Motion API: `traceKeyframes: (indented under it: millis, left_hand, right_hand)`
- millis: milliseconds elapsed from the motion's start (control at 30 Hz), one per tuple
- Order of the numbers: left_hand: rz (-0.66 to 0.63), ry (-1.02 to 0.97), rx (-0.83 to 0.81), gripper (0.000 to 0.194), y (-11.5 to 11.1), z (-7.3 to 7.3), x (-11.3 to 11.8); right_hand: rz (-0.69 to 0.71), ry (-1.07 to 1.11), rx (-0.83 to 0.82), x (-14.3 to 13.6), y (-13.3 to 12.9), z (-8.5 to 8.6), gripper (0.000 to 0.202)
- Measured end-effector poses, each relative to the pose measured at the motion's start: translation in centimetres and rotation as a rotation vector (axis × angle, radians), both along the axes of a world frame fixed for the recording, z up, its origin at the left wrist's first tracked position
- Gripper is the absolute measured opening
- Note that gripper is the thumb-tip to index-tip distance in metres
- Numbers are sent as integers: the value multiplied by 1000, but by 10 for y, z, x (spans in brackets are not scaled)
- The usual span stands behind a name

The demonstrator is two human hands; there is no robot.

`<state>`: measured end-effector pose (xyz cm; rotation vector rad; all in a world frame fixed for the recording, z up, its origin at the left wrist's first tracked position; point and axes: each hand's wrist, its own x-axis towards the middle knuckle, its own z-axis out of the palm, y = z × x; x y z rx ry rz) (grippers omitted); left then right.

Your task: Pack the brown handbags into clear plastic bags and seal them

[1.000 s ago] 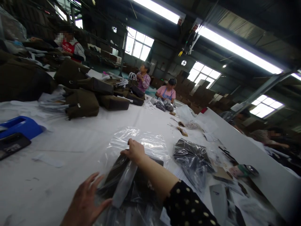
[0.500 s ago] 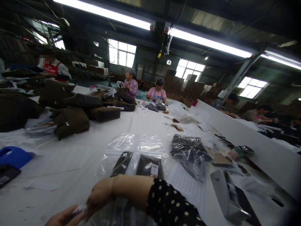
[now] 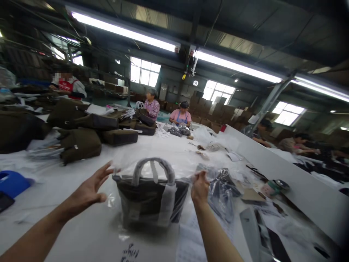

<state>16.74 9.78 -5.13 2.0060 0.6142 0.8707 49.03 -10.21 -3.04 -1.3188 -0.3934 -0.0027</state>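
Note:
A dark handbag (image 3: pixel 141 200) with wrapped, arched handles stands upright inside a clear plastic bag (image 3: pixel 124 222) at the centre front of the white table. To its left, my left hand (image 3: pixel 91 187) has its fingers spread beside the plastic's upper left edge. My right hand (image 3: pixel 200 185) is closed on the upper right edge of the clear plastic. Right behind that hand lies a dark item in plastic (image 3: pixel 222 196). Printed sheets (image 3: pixel 189 240) lie near my right forearm.
Dark brown bags (image 3: pixel 81 143) are piled at the left, behind a blue container (image 3: pixel 13 185). On the right are a grey device (image 3: pixel 252 233), a jar (image 3: pixel 275 187) and a white partition (image 3: pixel 272 156). Several people sit farther back.
The handbag in clear plastic now stands in front, where two flat dark pieces in plastic lay. My hands have moved apart from the lower left to either side of it.

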Motion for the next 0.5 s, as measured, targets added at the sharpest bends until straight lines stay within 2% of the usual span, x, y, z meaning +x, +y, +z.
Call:
traceKeyframes:
  millis: [100,200,300,400,500]
  left_hand:
    - [18,6,-89,90,0,15,14]
    - [5,-32,-93,64,-5,30,29]
    - [11,-117,-186,40,-11,40,40]
    - [73,-365,-360,32,-13,44,40]
    - [61,-554,-467,32,-6,48,36]
  right_hand:
    - [-51,42,-21,-14,-22,-45,44]
    - [4,57,-58,-16,-43,-59,43]
    - [128,13,-67,-4,-61,-51,34]
    - [142,24,154,15,-79,-31,31]
    - [190,133,375,33,-86,-8,28]
